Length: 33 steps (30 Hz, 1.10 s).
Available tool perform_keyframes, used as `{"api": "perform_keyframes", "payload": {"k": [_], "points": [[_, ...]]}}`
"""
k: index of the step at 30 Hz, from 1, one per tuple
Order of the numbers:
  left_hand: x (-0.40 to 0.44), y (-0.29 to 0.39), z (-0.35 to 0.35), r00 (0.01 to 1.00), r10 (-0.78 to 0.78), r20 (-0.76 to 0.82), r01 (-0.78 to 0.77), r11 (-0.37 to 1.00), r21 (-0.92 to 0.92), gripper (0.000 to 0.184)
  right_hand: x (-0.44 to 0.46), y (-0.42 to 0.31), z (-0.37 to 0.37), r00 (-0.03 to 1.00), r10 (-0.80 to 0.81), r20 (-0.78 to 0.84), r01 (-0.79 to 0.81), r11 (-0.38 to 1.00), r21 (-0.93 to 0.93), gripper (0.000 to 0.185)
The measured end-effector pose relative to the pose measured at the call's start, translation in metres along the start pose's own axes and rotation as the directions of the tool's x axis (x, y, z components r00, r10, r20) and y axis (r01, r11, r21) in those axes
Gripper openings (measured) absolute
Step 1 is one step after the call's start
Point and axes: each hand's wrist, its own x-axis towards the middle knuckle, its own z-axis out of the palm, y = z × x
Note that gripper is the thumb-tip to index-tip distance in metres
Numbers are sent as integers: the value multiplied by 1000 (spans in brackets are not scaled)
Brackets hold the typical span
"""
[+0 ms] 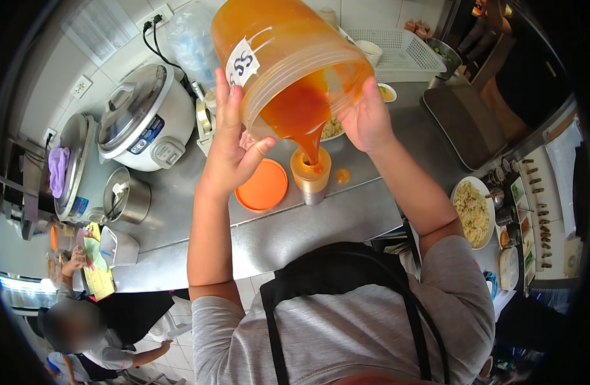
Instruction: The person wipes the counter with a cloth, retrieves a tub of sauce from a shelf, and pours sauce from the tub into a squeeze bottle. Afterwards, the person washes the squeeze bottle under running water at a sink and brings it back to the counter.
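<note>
Between my two hands a large translucent tub (282, 32) with a white handwritten label is tilted mouth down. My left hand (234, 131) supports its left side near the rim, and my right hand (367, 119) holds the right side. Orange-red sauce (298, 109) runs from the tub's lip in a thick stream into an upright squeeze bottle (311, 176) on the steel counter. Sauce shows at the bottle's mouth. An orange round lid (261, 185) lies left of the bottle, and a small orange-stained cap or spot (342, 176) is at its right.
Rice cookers (144, 115) and a metal pot (127, 196) stand at the left. A plate of fried rice (473, 213) is at the right, below a dark tray (463, 122). A white basket (398, 54) sits at the back. Another person (118, 346) is at lower left.
</note>
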Motion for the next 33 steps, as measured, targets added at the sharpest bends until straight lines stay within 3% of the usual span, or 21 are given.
{"api": "perform_keyframes", "payload": {"k": [3,6,12,18,21,28,33], "points": [[-1,0,2,1000,-1,-10,1,999,-43,87,-1,4,-3,1000,-1,2,1,1000,4,54],[-6,-2,8,996,-52,-68,36,975,-219,82,-2,7,-4,1000,11,5,-11,1000,-1,58],[-9,2,7,998,11,-59,-15,998,-66,80,-8,10,-1,999,-16,-38,16,1000,-12,62],[-7,13,11,998,54,-43,-59,993,-106,83,-16,11,2,996,-37,-76,41,998,50,67],[-9,12,10,989,144,-18,-142,986,87,81,-21,14,0,992,-8,-128,25,991,133,68],[-8,30,14,985,174,-10,-173,982,81,88,-36,10,5,992,-2,-125,9,998,55,68],[-7,40,11,981,186,49,-188,981,42,93,-42,16,-7,983,80,-163,-35,964,262,73]]}}
